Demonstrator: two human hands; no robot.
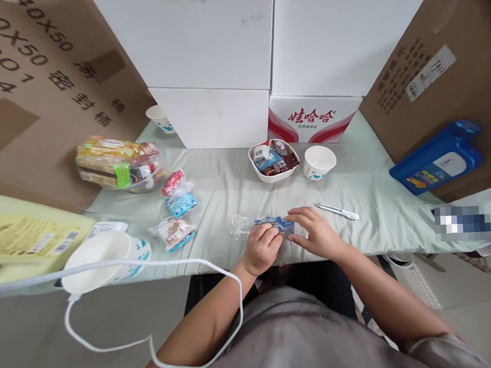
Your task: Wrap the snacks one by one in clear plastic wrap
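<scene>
Blue snack pkt (277, 224) is being gripped at ctr frame by left hand (261, 249) & right hand (317, 234), both pinched narrow on it, w/ pen (337, 211) lying just right.

At frame centre, both hands, left (261, 247) and right (319, 234), hold a packet (271, 224) on the table (368, 200). A knife (337, 211) lies right of them. Above sit a tray (274, 161) and cup (318, 162), boxes (240, 59) behind. Snacks (175, 230) lie left.

Cloth (229, 184) bare ahead; knife (337, 211) right, snack packets (175, 232) left.
</scene>
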